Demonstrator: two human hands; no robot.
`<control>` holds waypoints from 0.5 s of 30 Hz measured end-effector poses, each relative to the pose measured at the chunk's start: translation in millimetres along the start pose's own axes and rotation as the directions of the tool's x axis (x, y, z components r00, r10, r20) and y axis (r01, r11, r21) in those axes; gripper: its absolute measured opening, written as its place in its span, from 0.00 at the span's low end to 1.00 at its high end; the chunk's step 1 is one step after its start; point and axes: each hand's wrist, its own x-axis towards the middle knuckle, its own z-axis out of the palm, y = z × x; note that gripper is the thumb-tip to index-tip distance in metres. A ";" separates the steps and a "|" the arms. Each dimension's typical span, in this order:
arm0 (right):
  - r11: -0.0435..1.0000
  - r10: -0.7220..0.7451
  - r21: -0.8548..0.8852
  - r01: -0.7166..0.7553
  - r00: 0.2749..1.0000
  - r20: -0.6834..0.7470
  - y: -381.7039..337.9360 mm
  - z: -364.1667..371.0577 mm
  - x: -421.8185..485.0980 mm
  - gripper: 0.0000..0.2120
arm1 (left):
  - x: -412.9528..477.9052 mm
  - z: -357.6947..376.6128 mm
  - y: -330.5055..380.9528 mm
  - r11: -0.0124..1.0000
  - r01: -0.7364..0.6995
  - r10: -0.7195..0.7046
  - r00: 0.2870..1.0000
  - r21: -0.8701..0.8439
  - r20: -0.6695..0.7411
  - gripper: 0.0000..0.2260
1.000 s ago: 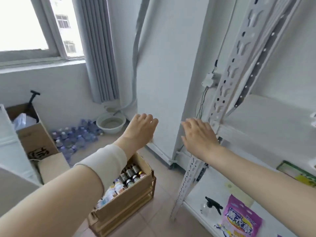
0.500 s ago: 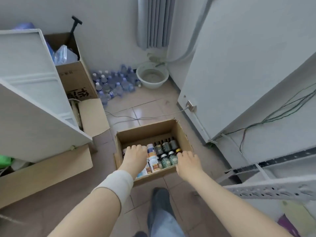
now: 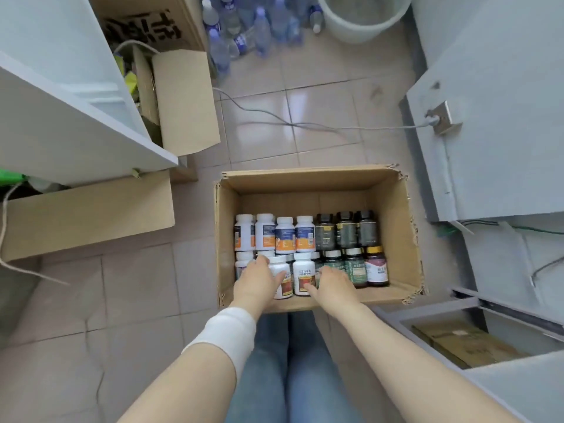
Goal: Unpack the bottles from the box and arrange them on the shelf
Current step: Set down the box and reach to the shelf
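Note:
An open cardboard box (image 3: 393, 209) stands on the tiled floor in front of my knees. Inside are several upright bottles: white ones with orange labels (image 3: 285, 235) at the back left, dark ones (image 3: 346, 228) at the back right, green and brown ones (image 3: 355, 265) at the front right. My left hand (image 3: 256, 282) wraps around a white bottle with a red label (image 3: 279, 268) in the front row. My right hand (image 3: 334, 283) curls against the neighbouring white bottle (image 3: 302, 274). A white shelf (image 3: 500, 374) with a brown packet lies at the lower right.
A white cabinet (image 3: 61, 117) and cardboard boxes (image 3: 88, 215) stand at the left. Several water bottles (image 3: 244, 29) and a pale basin (image 3: 363, 13) sit at the far wall. A grey cable (image 3: 305, 125) crosses the floor to a socket on the white panel (image 3: 439, 119).
My view dropped from the shelf frame and wall down onto the box. Both hands went from raised in the air into the box and closed on the two front white bottles.

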 end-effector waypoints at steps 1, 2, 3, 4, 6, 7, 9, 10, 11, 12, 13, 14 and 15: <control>0.999 0.019 0.046 -0.020 1.000 0.020 -0.5 3.7 11.6 0.26 | 9.5 5.2 1.2 0.997 0.033 -0.033 0.999 -0.069 -0.008 0.24; 0.995 0.035 0.090 -0.039 0.998 0.042 -0.8 7.1 21.5 0.27 | 17.4 10.4 2.7 0.989 0.062 -0.065 0.998 -0.131 -0.016 0.26; 0.990 0.051 0.132 -0.059 0.997 0.064 -0.7 10.0 29.6 0.27 | 24.1 15.4 3.9 0.981 0.083 -0.088 0.996 -0.175 -0.026 0.27; 0.983 0.065 0.166 -0.078 0.995 0.080 -0.4 12.2 36.0 0.28 | 28.8 19.4 5.3 0.976 0.094 -0.103 0.994 -0.194 -0.037 0.28; 0.969 0.085 0.226 -0.104 0.992 0.093 1.6 16.1 44.8 0.29 | 35.4 25.7 5.9 0.971 0.116 -0.130 0.990 -0.210 -0.055 0.27; 0.962 0.087 0.253 -0.107 0.992 0.087 2.8 17.2 47.7 0.28 | 37.9 27.6 5.6 0.964 0.134 -0.152 0.987 -0.229 -0.060 0.27; 0.948 0.083 0.299 -0.105 0.993 0.086 5.2 18.3 52.1 0.28 | 42.9 30.0 4.4 0.945 0.164 -0.187 0.981 -0.283 -0.059 0.26; 0.939 0.083 0.326 -0.112 0.991 0.101 6.3 18.0 52.9 0.27 | 44.4 30.3 4.1 0.937 0.165 -0.190 0.980 -0.307 -0.052 0.25; 0.926 0.080 0.359 -0.116 0.990 0.113 7.8 17.2 53.5 0.27 | 45.2 29.9 3.7 0.931 0.164 -0.186 0.982 -0.325 -0.038 0.24; 0.913 0.079 0.390 -0.123 0.989 0.125 9.5 15.0 52.4 0.27 | 44.4 28.5 3.4 0.927 0.161 -0.181 0.983 -0.340 -0.025 0.23; 0.900 0.076 0.417 -0.123 0.989 0.128 11.1 11.3 49.8 0.27 | 42.3 26.2 3.4 0.920 0.159 -0.177 0.984 -0.359 -0.016 0.22; 0.890 0.083 0.435 -0.134 0.988 0.133 13.1 6.7 46.5 0.27 | 38.7 22.2 4.3 0.911 0.155 -0.171 0.985 -0.383 -0.008 0.21; 0.880 0.085 0.455 -0.137 0.987 0.133 14.9 0.6 41.4 0.26 | 33.2 16.6 6.0 0.899 0.147 -0.162 0.987 -0.413 -0.002 0.21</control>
